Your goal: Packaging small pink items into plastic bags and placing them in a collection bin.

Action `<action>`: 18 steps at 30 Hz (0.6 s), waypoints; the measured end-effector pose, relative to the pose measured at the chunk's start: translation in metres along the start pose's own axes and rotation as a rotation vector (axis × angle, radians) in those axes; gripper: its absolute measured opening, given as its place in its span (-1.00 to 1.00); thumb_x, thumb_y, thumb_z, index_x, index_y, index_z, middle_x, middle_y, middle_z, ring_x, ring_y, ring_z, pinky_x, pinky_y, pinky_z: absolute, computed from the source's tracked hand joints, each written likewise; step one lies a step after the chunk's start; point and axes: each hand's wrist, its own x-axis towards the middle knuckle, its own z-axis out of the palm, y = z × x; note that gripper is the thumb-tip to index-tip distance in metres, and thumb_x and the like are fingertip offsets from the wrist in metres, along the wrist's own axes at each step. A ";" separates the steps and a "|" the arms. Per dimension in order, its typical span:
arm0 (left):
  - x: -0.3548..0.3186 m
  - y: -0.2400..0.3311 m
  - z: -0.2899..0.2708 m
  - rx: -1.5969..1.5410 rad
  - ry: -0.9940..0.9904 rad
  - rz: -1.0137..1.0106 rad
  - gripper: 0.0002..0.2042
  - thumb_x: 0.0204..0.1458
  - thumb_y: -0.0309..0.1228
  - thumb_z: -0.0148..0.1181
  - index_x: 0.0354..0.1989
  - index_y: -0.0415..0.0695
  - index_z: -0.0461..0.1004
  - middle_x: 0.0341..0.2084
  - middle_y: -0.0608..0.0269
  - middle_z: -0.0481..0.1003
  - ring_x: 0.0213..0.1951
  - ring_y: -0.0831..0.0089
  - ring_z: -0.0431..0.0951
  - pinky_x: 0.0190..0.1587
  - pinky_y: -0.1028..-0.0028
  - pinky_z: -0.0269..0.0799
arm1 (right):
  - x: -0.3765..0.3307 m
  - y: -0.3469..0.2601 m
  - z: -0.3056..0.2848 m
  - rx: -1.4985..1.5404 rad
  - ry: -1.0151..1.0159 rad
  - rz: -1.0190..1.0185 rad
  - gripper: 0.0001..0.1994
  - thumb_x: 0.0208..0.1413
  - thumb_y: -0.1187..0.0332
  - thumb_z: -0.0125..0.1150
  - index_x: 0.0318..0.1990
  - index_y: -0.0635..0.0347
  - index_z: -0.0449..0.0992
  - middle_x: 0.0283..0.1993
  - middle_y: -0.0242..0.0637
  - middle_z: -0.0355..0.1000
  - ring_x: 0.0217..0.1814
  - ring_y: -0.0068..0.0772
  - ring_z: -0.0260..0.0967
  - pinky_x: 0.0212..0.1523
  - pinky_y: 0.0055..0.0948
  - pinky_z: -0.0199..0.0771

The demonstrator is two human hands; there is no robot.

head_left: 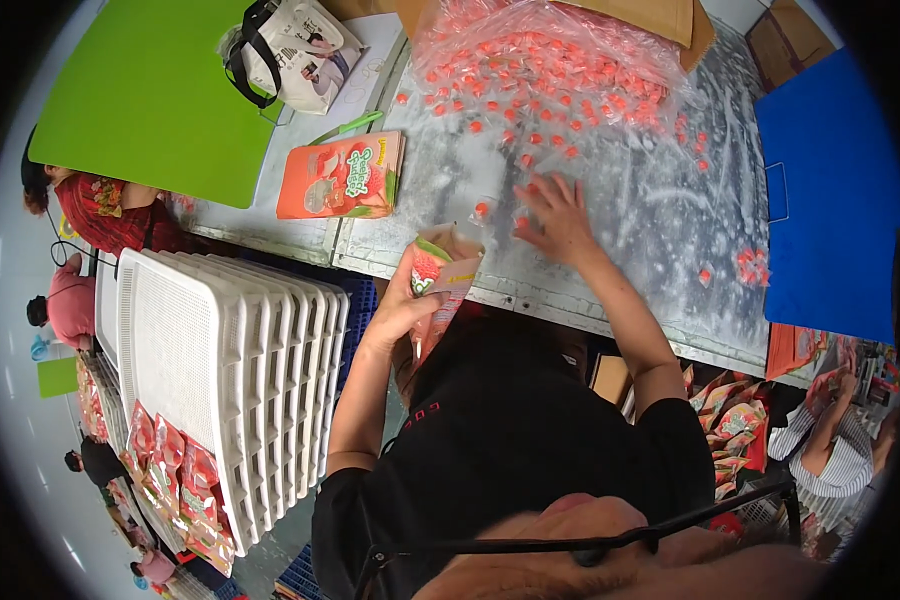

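Observation:
My left hand (400,308) grips a red and green pouch (454,285) at the table's near edge. The pouch is upright, slightly tilted, with its mouth gaping. On the metal tabletop (630,270), my right hand (562,225) has its fingers spread over the surface. One small red wrapped candy (521,222) is by its thumb, and another candy (481,209) lies between that hand and the pouch. Farther back, many more wrapped candies (570,80) spill out of a large clear plastic bag (450,30).
Flat pouches (340,178) lie stacked at left, beside a green knife-like tool (348,127) and a tote bag (305,55). A green panel (170,90) and a blue panel (835,200) flank the table. White trays (260,380) rise at my left. Several people work nearby.

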 end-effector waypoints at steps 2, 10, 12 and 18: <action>0.002 0.000 0.004 0.025 0.005 0.032 -0.15 -0.22 -0.70 0.17 0.39 -0.16 0.07 0.13 0.17 0.35 0.20 0.36 0.34 0.26 0.37 0.21 | 0.002 -0.002 0.007 0.018 -0.023 -0.038 -0.53 0.03 0.22 0.34 0.13 0.02 0.47 0.26 -0.16 0.27 0.28 0.00 0.19 0.27 0.05 0.17; 0.018 0.007 0.023 0.738 0.059 0.399 -0.13 -0.36 -0.63 0.27 0.32 -0.14 0.15 0.22 -0.11 0.22 0.28 -0.07 0.22 0.34 0.16 0.14 | -0.019 0.019 0.026 0.176 0.138 -0.005 -0.77 0.01 0.38 0.33 -0.15 0.10 0.54 -0.27 -0.36 0.47 -0.30 -0.37 0.40 -0.30 -0.46 0.43; 0.024 -0.002 0.025 0.838 0.075 0.500 -0.13 -0.37 -0.65 0.26 0.31 -0.16 0.16 0.20 -0.08 0.24 0.28 -0.02 0.23 0.34 0.22 0.14 | -0.011 0.012 0.024 0.520 0.179 0.299 -0.81 0.06 0.36 0.32 -0.16 0.09 0.53 -0.29 -0.40 0.45 -0.33 -0.49 0.37 -0.34 -0.51 0.40; 0.033 -0.007 0.044 0.870 0.075 0.545 -0.11 -0.41 -0.65 0.29 0.30 -0.16 0.16 0.23 -0.08 0.20 0.29 -0.07 0.20 0.32 0.17 0.16 | 0.032 -0.072 -0.033 1.464 0.355 0.609 -0.86 0.24 0.34 0.18 -0.12 0.18 0.49 -0.33 -0.53 0.37 -0.30 -0.72 0.25 -0.24 -0.61 0.32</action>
